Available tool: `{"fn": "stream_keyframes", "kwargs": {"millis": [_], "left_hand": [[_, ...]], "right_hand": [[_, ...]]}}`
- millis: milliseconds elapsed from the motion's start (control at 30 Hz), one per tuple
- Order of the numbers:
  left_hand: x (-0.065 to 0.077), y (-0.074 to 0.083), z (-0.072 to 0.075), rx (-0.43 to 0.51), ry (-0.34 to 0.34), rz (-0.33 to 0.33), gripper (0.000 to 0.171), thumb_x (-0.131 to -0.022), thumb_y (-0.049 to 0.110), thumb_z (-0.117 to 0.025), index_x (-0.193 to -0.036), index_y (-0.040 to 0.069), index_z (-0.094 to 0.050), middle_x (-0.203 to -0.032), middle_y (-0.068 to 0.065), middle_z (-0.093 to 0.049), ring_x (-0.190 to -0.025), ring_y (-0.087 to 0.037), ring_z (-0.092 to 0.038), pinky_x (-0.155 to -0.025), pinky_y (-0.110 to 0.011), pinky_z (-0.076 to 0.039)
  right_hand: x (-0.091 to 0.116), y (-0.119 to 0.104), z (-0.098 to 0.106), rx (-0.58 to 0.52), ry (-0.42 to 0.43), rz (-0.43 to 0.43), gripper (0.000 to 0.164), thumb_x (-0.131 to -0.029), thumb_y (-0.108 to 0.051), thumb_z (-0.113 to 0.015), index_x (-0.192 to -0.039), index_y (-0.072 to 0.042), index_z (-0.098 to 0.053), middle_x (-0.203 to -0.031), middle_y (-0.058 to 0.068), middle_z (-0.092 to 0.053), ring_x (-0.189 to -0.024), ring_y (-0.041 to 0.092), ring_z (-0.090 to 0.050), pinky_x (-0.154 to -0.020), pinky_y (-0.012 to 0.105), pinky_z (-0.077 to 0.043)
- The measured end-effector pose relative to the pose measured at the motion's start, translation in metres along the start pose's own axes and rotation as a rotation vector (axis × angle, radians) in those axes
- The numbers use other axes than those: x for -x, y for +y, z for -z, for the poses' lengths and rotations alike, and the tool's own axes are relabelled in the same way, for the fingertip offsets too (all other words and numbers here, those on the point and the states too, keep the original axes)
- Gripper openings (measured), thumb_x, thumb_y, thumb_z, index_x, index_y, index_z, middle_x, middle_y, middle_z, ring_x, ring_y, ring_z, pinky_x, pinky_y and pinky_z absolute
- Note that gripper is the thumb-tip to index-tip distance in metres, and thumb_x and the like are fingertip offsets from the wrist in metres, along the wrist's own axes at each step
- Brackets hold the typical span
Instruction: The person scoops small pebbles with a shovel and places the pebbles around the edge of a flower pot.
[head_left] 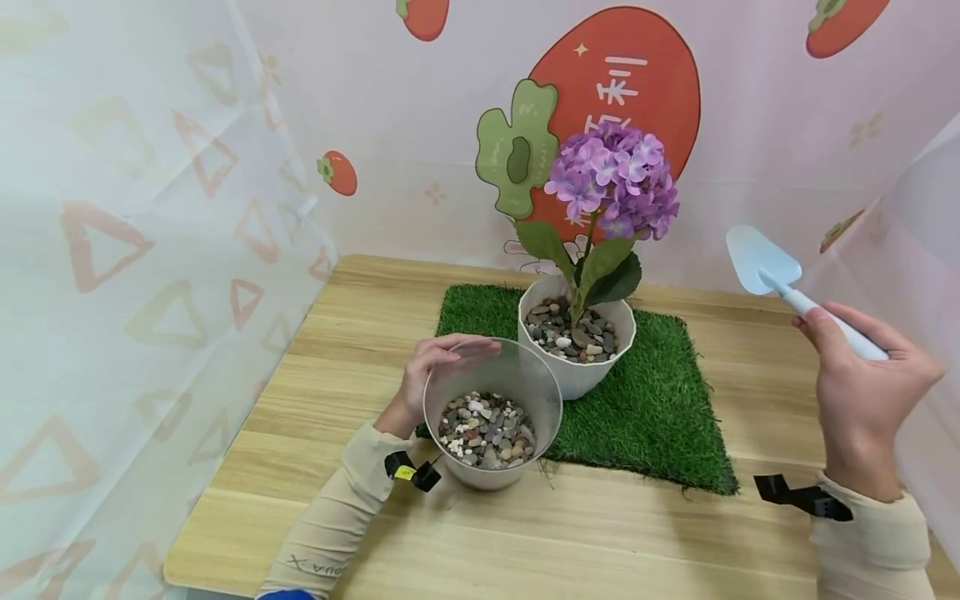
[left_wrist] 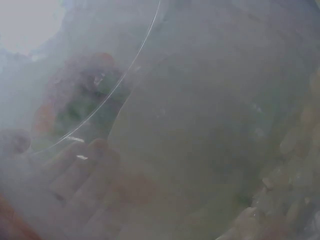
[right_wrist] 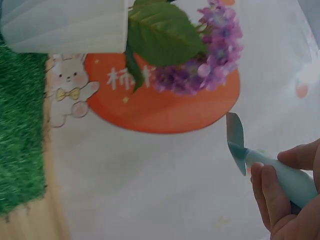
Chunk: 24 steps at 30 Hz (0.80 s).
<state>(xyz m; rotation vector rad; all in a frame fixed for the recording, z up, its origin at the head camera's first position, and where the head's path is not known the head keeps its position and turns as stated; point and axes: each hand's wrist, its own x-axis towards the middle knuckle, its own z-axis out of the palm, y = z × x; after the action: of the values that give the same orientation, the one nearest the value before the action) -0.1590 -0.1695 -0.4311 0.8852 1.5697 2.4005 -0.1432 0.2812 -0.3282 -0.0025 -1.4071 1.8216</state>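
My left hand [head_left: 416, 379] holds a clear plastic tub [head_left: 480, 478] by its far left side, fingers round the outside below the rim. Pebbles [head_left: 487, 433] of mixed colours lie in the tub's bottom. The left wrist view looks blurrily through the tub's wall, with the fingers faint behind it. Raised at the right, my right hand [head_left: 862, 392] grips a pale blue trowel [head_left: 759, 257] by its handle [right_wrist: 282, 175]. Its blade looks bare and points up and left. Behind the tub stands a white flowerpot [head_left: 573, 379] with a purple hydrangea [head_left: 618, 179] set among pebbles.
A green artificial grass mat [head_left: 660, 417] lies under the flowerpot on the wooden table [head_left: 300, 417]. A printed cloth backdrop [head_left: 420, 108] rises along the table's back edge, and pale sheets hang at both sides.
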Motion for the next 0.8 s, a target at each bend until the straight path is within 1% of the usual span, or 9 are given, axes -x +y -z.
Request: {"fn": "stream_keyframes", "kwargs": {"millis": [67,133,267,333,467,533,600,667,800], "left_hand": [[0.0,0.0,0.0,-0.007,0.002,0.0,0.048,-0.091,-0.001,-0.021,-0.128,-0.022,-0.044,-0.131,-0.037,-0.052,-0.127,-0.049,-0.049,-0.115,-0.056,-0.032],[0.0,0.0,0.0,-0.012,0.006,0.0,0.048,-0.091,-0.001,-0.022,-0.128,-0.023,-0.044,-0.131,-0.038,-0.051,-0.127,-0.049,-0.049,-0.115,-0.056,-0.033],[0.0,-0.001,0.001,-0.029,0.002,-0.009,0.048,-0.091,0.0,-0.022,-0.127,-0.023,-0.043,-0.13,-0.041,-0.049,-0.126,-0.052,-0.048,-0.115,-0.056,-0.034],[0.0,-0.002,0.001,-0.033,-0.003,-0.015,0.048,-0.091,-0.001,-0.022,-0.127,-0.024,-0.043,-0.13,-0.042,-0.049,-0.126,-0.053,-0.047,-0.114,-0.056,-0.034],[0.0,-0.002,0.001,-0.032,-0.003,-0.025,0.047,-0.091,-0.001,-0.022,-0.126,-0.025,-0.042,-0.129,-0.043,-0.048,-0.125,-0.053,-0.047,-0.114,-0.057,-0.033],[0.0,-0.002,0.001,-0.033,0.001,-0.022,0.048,-0.091,-0.001,-0.022,-0.126,-0.026,-0.042,-0.128,-0.044,-0.046,-0.125,-0.054,-0.047,-0.114,-0.057,-0.033],[0.0,-0.002,0.002,-0.036,0.001,-0.02,0.048,-0.091,-0.001,-0.022,-0.126,-0.026,-0.042,-0.129,-0.045,-0.045,-0.125,-0.054,-0.046,-0.114,-0.057,-0.033],[0.0,-0.002,0.001,-0.034,0.002,-0.015,0.048,-0.091,-0.001,-0.022,-0.127,-0.025,-0.042,-0.129,-0.045,-0.045,-0.126,-0.054,-0.046,-0.115,-0.057,-0.033],[0.0,-0.001,0.0,-0.036,0.0,-0.023,0.048,-0.09,-0.001,-0.021,-0.126,-0.025,-0.042,-0.129,-0.044,-0.047,-0.125,-0.053,-0.048,-0.114,-0.057,-0.033]], "right_hand": [[-0.001,0.011,0.009,0.01,0.031,-0.055,0.034,-0.068,0.009,-0.08,-0.095,0.023,-0.066,-0.083,0.021,-0.073,-0.069,0.024,-0.074,-0.069,0.028,-0.061],[-0.002,0.021,0.018,0.038,0.066,-0.131,0.034,-0.068,0.007,-0.081,-0.096,0.02,-0.068,-0.084,0.017,-0.073,-0.07,0.023,-0.075,-0.069,0.027,-0.061],[-0.001,0.036,0.034,0.141,0.132,-0.295,0.031,-0.069,0.002,-0.082,-0.097,0.012,-0.072,-0.083,0.009,-0.073,-0.069,0.016,-0.075,-0.062,0.018,-0.059],[-0.001,0.043,0.041,0.184,0.155,-0.351,0.029,-0.07,0.001,-0.082,-0.096,0.01,-0.073,-0.08,0.007,-0.074,-0.066,0.014,-0.074,-0.058,0.015,-0.058],[-0.004,0.055,0.053,0.315,0.191,-0.462,0.025,-0.072,-0.004,-0.081,-0.096,0.002,-0.076,-0.066,0.0,-0.074,-0.062,0.008,-0.073,-0.055,0.012,-0.055],[-0.006,0.063,0.06,0.408,0.197,-0.527,0.023,-0.074,-0.009,-0.081,-0.096,-0.004,-0.077,-0.062,-0.005,-0.073,-0.061,0.002,-0.071,-0.055,0.009,-0.053],[-0.007,0.071,0.067,0.458,0.201,-0.585,0.022,-0.076,-0.012,-0.08,-0.097,-0.007,-0.077,-0.061,-0.008,-0.072,-0.061,0.001,-0.07,-0.056,0.009,-0.053],[-0.006,0.079,0.073,0.493,0.192,-0.618,0.021,-0.077,-0.012,-0.08,-0.097,-0.009,-0.077,-0.062,-0.009,-0.072,-0.061,0.0,-0.07,-0.055,0.009,-0.053],[-0.002,0.092,0.082,0.498,0.175,-0.625,0.019,-0.078,-0.008,-0.077,-0.097,-0.007,-0.077,-0.063,-0.01,-0.071,-0.059,0.002,-0.071,-0.056,0.01,-0.054]]}}
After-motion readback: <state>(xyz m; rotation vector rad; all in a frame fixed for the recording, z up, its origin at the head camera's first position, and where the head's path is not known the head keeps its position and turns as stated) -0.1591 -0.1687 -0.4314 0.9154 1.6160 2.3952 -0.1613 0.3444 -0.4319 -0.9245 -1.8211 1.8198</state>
